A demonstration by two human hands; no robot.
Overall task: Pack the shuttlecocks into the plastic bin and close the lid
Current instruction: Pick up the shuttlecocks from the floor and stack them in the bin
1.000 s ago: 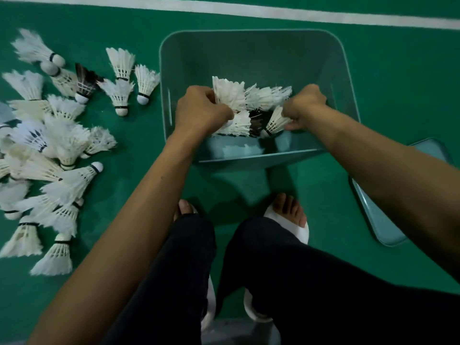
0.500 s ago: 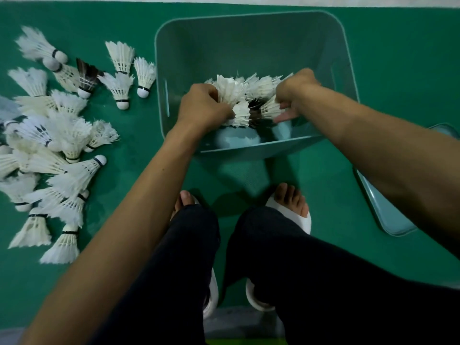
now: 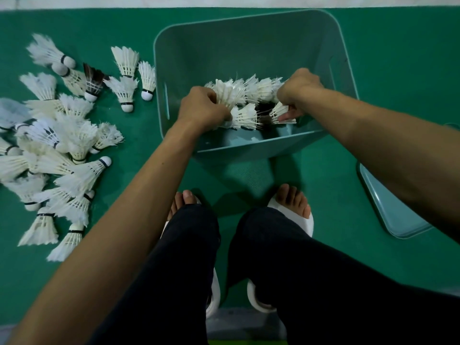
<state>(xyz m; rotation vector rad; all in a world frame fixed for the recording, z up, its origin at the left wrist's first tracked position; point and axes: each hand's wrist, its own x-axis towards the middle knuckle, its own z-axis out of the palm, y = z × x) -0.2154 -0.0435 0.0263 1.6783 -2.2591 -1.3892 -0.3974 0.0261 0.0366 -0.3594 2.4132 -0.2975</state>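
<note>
A teal plastic bin (image 3: 249, 41) stands open on the green floor in front of me. Between my two hands, over the bin's near half, is a bunch of white feather shuttlecocks (image 3: 245, 98). My left hand (image 3: 201, 108) is shut on the bunch's left side. My right hand (image 3: 297, 89) is shut on its right side, fingers pinching one shuttlecock (image 3: 280, 113). A large pile of loose shuttlecocks (image 3: 62, 145) lies on the floor left of the bin, one with dark feathers (image 3: 93, 79). The teal lid (image 3: 388, 207) lies flat at the right, partly hidden by my right forearm.
My feet in white slippers (image 3: 296, 212) stand just in front of the bin, with my dark trouser legs below. A white court line (image 3: 224, 1) runs along the top edge behind the bin.
Both hands have moved slightly deeper over the bin with the bunch of shuttlecocks still held. The camera has shifted, so the bin and floor pile sit a little differently in view.
</note>
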